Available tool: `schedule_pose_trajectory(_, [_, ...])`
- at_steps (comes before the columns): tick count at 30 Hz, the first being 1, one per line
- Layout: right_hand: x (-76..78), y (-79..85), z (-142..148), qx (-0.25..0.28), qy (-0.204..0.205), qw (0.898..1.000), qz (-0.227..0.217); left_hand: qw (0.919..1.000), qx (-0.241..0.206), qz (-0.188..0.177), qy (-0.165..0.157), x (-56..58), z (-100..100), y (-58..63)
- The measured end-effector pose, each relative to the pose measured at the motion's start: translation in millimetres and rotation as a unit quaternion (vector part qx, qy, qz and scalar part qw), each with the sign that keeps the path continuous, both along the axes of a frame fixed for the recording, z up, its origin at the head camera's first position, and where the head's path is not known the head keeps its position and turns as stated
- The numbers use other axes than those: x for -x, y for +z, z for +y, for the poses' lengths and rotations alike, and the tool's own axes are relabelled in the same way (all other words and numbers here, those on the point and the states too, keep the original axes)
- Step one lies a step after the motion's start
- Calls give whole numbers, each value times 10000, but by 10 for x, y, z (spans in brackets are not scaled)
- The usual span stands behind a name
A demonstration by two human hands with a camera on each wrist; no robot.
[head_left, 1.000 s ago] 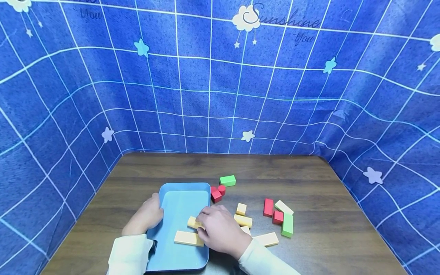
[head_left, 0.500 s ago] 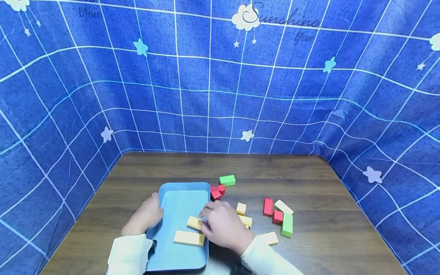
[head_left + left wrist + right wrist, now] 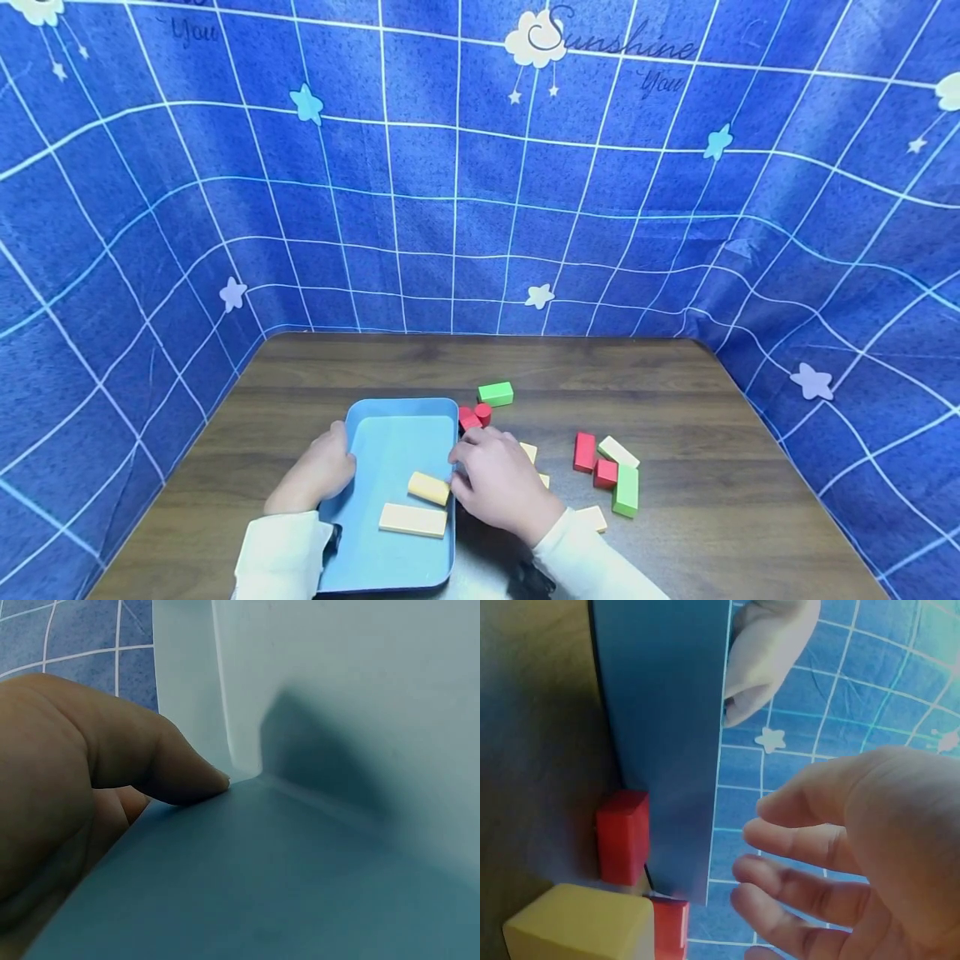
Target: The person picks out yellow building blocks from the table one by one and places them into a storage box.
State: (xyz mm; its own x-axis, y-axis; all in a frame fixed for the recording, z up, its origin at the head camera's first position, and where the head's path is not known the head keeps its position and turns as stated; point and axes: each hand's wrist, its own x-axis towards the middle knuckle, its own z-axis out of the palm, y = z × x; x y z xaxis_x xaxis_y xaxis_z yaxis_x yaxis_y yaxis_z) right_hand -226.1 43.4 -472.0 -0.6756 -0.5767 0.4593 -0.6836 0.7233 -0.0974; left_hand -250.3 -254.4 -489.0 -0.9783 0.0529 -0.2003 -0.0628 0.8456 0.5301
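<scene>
My left hand (image 3: 318,468) grips the left wall of a blue tray (image 3: 405,407), its thumb (image 3: 180,769) over the rim in the left wrist view. In the tray lie a pale yellow cylinder block (image 3: 429,488) and a flat pale yellow block (image 3: 412,520). My right hand (image 3: 502,479) is over the tray's right rim, close beside the cylinder. In the right wrist view its fingers (image 3: 795,881) are spread, loosely bent and hold nothing. Beneath and behind this hand, yellow blocks (image 3: 528,452) are partly hidden.
Red blocks (image 3: 470,419) sit against the tray's right wall, with a green block (image 3: 496,394) behind them. To the right lie red blocks (image 3: 585,452), another green block (image 3: 626,490) and a pale block (image 3: 618,452). A blue patterned cloth (image 3: 480,208) surrounds the table.
My right hand has let go of the yellow cylinder and drawn back to the right. The cylinder now lies in full view in the tray. My left hand has stayed put.
</scene>
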Motion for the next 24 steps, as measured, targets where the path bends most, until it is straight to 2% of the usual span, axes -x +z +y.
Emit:
schedule_pose_trajectory(5, [33,-2,34,-114,-148,9996,-218,10000,-23,-8,20,6,0,-14])
schedule_pose_trajectory(14, [68,47,70,-417,-420,9930,-1024,9999,68,97,-27,33,-8,-21])
schedule_pose_trajectory(24, [108,4,88,-612,-541,9863,-1435,9998,86,135,-68,17,3,-5])
